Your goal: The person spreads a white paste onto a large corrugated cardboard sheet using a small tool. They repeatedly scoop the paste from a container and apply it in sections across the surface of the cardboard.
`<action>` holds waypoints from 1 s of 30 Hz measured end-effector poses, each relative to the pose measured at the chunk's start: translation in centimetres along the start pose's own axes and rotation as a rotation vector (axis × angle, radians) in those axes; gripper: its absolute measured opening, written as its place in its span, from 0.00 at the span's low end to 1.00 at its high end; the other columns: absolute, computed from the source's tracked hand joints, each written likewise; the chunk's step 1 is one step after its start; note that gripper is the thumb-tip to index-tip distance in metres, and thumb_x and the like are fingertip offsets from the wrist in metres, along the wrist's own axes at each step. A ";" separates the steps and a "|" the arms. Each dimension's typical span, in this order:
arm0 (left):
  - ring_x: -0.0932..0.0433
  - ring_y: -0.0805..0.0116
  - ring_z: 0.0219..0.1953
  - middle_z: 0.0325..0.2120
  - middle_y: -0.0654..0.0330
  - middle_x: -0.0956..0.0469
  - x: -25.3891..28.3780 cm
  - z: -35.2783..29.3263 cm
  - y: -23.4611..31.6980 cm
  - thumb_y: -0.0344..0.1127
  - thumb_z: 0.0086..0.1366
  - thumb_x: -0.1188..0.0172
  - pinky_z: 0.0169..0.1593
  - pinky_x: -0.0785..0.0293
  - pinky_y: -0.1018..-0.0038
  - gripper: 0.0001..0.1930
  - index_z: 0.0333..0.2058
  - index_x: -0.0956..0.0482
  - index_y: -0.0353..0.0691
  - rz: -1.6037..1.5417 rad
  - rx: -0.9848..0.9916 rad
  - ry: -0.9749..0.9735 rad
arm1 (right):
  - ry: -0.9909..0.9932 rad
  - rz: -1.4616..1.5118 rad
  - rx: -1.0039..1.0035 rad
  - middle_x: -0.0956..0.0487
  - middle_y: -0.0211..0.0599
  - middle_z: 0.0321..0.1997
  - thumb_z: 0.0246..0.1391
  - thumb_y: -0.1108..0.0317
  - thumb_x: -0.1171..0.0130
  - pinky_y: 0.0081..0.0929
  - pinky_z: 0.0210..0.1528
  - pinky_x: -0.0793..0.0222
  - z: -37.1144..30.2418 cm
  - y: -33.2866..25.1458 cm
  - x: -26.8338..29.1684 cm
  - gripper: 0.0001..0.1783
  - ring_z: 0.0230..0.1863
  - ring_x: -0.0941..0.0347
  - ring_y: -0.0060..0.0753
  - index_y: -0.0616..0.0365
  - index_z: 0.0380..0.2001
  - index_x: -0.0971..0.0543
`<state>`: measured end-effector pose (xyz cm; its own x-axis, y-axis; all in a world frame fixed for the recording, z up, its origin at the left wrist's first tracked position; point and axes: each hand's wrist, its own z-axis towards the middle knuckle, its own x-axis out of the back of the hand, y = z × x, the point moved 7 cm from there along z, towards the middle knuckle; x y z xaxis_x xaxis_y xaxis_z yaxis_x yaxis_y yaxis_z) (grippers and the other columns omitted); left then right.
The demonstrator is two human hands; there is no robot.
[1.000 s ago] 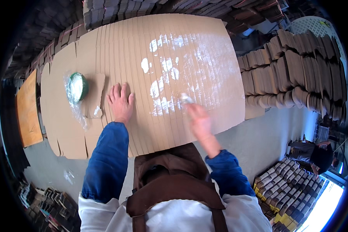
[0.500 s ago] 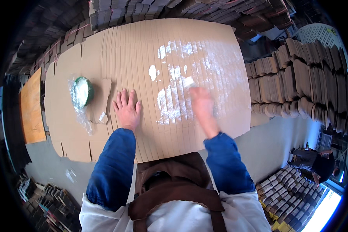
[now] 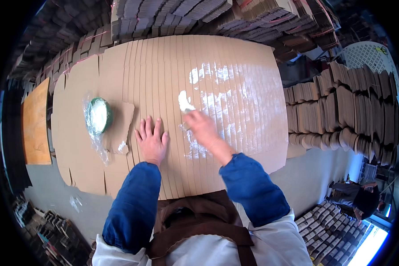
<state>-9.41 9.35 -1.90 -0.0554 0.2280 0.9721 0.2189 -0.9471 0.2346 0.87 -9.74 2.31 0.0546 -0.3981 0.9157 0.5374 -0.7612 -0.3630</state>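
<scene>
Overlapping brown cardboard sheets [image 3: 157, 88] lie fanned in narrow strips before me. White paste [image 3: 217, 99] is smeared across their right half, thick in some spots and thin in others. My right hand [image 3: 204, 128] is closed around a brush [image 3: 188, 111], mostly hidden by the fingers, its white end against the strips beside a thick white dab. My left hand [image 3: 153, 141] rests flat on the cardboard with fingers spread. To its left, a green bowl [image 3: 101, 115] of white paste sits on clear plastic film [image 3: 94, 141] and a torn cardboard piece [image 3: 123, 119].
Stacks of cardboard [image 3: 173, 13] stand along the far side, and more cardboard piles [image 3: 341, 106] at right. A wooden board [image 3: 36, 124] is at far left. Bundles [image 3: 332, 226] lie on the floor at lower right, near another person [image 3: 365, 199].
My right hand has swept left with the brush, and paste now covers the strips differently. My left hand stays flat on the cardboard. The whole view has shifted slightly.
</scene>
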 end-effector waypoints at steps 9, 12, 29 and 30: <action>0.52 0.50 0.73 0.70 0.55 0.45 0.4 0.2 -0.3 0.50 0.66 0.47 0.70 0.58 0.41 0.29 0.65 0.33 0.52 -0.002 0.010 -0.026 | -0.102 0.185 -0.123 0.22 0.43 0.50 0.57 0.74 0.50 0.39 0.48 0.25 2.3 1.4 -1.4 0.17 0.47 0.23 0.49 0.51 0.48 0.21; 0.52 0.49 0.73 0.70 0.55 0.45 0.4 0.3 0.0 0.49 0.67 0.47 0.71 0.58 0.41 0.29 0.65 0.33 0.52 -0.011 0.003 -0.044 | 0.079 -0.100 -0.470 0.22 0.44 0.45 0.57 0.73 0.49 0.45 0.45 0.25 3.5 16.0 5.4 0.14 0.42 0.23 0.54 0.52 0.45 0.20; 0.51 0.48 0.72 0.69 0.54 0.44 0.6 0.4 0.2 0.50 0.66 0.45 0.70 0.57 0.41 0.29 0.64 0.32 0.52 -0.003 -0.043 0.016 | 0.105 -0.094 -0.401 0.23 0.44 0.46 0.51 0.77 0.46 0.43 0.38 0.23 -0.4 16.3 5.4 0.18 0.42 0.22 0.50 0.54 0.47 0.23; 0.51 0.48 0.72 0.70 0.54 0.44 0.5 0.6 0.4 0.50 0.66 0.45 0.70 0.58 0.40 0.29 0.64 0.33 0.52 -0.017 -0.043 -0.011 | 0.091 -0.092 -0.441 0.23 0.44 0.47 0.52 0.77 0.46 0.43 0.39 0.22 -0.8 16.5 5.7 0.19 0.43 0.22 0.50 0.53 0.48 0.23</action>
<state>-8.80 9.18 -1.32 -0.0483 0.2459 0.9681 0.1759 -0.9520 0.2505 9.40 -25.00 1.44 -0.0617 -0.3476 0.9356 0.1262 -0.9326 -0.3381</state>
